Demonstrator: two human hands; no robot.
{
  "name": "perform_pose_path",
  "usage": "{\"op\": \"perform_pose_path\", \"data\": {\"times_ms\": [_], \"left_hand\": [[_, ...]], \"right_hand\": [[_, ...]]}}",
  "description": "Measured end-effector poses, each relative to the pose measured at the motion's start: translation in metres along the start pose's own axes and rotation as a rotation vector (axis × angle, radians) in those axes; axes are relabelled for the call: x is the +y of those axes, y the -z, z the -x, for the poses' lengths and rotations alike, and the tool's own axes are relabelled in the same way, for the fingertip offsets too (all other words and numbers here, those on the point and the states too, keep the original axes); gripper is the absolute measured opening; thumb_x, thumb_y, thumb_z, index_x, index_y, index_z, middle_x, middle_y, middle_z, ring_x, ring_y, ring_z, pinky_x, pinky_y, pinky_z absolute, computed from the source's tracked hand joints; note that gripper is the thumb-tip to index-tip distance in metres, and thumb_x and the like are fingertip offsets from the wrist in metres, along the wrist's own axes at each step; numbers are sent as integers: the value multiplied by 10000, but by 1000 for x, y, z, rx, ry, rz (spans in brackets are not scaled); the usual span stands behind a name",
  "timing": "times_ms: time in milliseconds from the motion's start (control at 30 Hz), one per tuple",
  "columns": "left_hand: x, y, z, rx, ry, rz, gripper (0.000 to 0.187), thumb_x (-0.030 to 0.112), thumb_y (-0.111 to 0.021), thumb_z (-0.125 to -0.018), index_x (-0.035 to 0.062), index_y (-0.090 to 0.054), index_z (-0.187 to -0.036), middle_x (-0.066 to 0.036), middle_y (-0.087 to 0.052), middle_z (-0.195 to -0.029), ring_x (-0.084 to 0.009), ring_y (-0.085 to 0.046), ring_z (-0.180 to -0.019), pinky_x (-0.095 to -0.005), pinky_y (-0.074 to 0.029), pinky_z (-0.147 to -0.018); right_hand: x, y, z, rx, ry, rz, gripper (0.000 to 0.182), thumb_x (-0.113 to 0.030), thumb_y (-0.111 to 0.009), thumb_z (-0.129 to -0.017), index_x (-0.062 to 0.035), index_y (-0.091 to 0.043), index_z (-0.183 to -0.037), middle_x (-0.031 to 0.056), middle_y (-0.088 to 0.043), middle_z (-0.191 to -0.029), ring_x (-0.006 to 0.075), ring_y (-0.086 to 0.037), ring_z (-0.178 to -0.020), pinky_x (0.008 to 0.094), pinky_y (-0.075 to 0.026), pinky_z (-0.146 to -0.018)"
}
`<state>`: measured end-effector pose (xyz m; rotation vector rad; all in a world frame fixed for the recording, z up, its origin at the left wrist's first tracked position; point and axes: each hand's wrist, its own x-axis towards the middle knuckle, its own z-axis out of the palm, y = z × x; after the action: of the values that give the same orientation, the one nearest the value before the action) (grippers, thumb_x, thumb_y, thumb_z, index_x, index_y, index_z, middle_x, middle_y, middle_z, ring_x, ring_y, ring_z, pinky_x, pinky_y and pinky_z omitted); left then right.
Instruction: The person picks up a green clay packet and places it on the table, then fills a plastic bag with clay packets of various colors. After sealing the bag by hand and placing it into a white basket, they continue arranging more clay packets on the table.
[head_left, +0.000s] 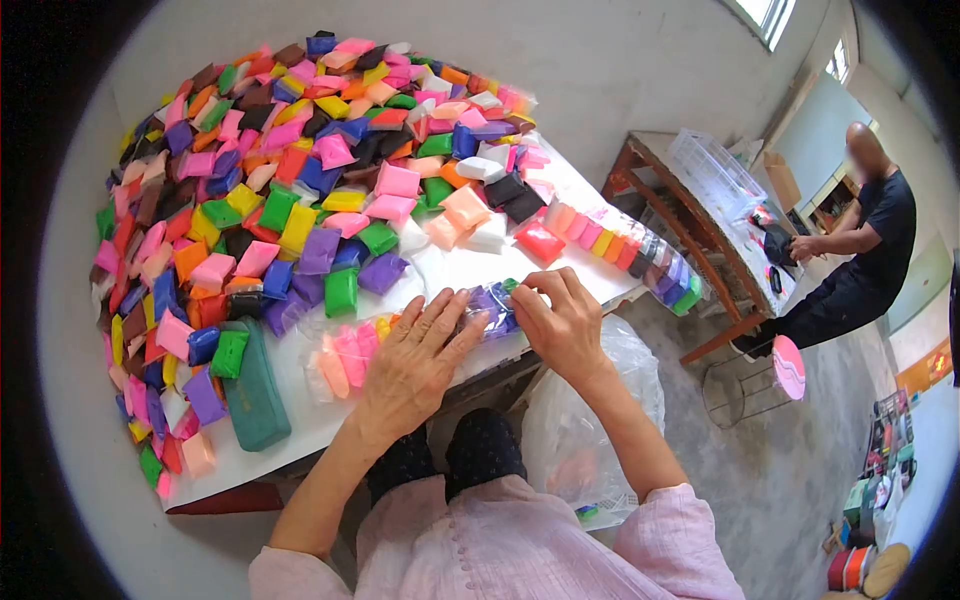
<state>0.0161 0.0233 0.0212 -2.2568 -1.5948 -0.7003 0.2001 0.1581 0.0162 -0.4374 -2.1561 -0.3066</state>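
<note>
On the white table (pixel 235 465) near its front edge lies a long clear bag of coloured packets (pixel 350 350), pink, orange, yellow and purple. My left hand (pixel 425 345) rests flat across the middle of this bag, fingers stretched out. At its right end, my right hand (pixel 562 325) has thumb and fingers pinched together on the clear plastic by the purple and green packets. The exact grip is partly hidden by the fingers. Just beyond my hands are a red packet (pixel 540 243) and another filled clear bag (pixel 615 243), its packets in a row.
A big heap of small coloured packets (pixel 300 225) covers the table's left and back. A green case (pixel 256 390) lies at its front. Below the right edge hangs a translucent plastic bag (pixel 600 430). Farther right are a second table (pixel 675 220), a stool (pixel 788 367) and a person (pixel 865 235).
</note>
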Motion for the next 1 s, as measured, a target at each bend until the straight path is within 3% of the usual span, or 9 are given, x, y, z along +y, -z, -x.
{"op": "perform_pose_path", "data": {"times_ms": [233,533,633,733,767,867,900,1000], "left_hand": [[-1,0,2,16,-10,13,491,29,-570,-837,133,-588,-1317,-142,-476,-1444,-311,-451,-1346,-487,-324,-1131],[-3,-2,3,31,-18,37,477,26,-569,-819,132,-598,-1283,-139,-482,-1439,-315,-447,-1350,-491,-327,-1130],[-4,-2,5,23,-34,29,470,37,-562,-830,136,-590,-1289,-139,-483,-1437,-310,-437,-1360,-490,-322,-1135],[-4,-2,6,13,-30,20,466,50,-550,-844,135,-579,-1301,-137,-482,-1438,-304,-429,-1369,-484,-315,-1142],[-4,-2,6,19,-29,21,464,54,-547,-847,133,-577,-1303,-135,-481,-1440,-303,-427,-1371,-482,-313,-1144],[-5,-4,8,22,-33,22,463,71,-540,-855,130,-572,-1314,-130,-476,-1446,-296,-418,-1380,-478,-305,-1150],[-6,-5,9,24,-35,21,466,79,-539,-858,131,-569,-1320,-129,-473,-1451,-292,-414,-1384,-478,-302,-1152],[-7,-8,10,42,-55,25,478,101,-541,-861,137,-563,-1337,-123,-463,-1465,-284,-401,-1396,-475,-292,-1159]], "right_hand": [[2,18,2,-134,145,75,252,-98,-641,-739,-32,-634,-982,62,-562,-939,215,-580,-863,333,-516,-675],[4,23,23,-244,153,118,407,-107,-623,-762,-11,-617,-1157,74,-553,-1032,216,-565,-907,363,-499,-746],[2,32,27,-246,164,112,429,-86,-638,-750,-20,-619,-1173,78,-575,-1087,219,-571,-939,398,-482,-782],[-5,37,25,-77,139,182,499,-94,-673,-719,-29,-617,-1210,79,-589,-1151,206,-571,-964,394,-464,-808],[-9,41,23,-121,95,134,549,-135,-703,-738,-23,-590,-1264,114,-583,-1267,256,-578,-1107,418,-456,-936],[-28,29,7,-260,57,-126,581,-175,-704,-786,-14,-548,-1322,147,-517,-1397,308,-498,-1291,461,-366,-1093],[-29,19,19,-360,13,-184,607,-230,-703,-816,-12,-518,-1352,156,-440,-1482,321,-369,-1412,485,-261,-1170],[-24,14,34,-383,16,-119,632,-293,-689,-825,-20,-511,-1367,141,-422,-1499,311,-353,-1423,471,-254,-1173]]}}
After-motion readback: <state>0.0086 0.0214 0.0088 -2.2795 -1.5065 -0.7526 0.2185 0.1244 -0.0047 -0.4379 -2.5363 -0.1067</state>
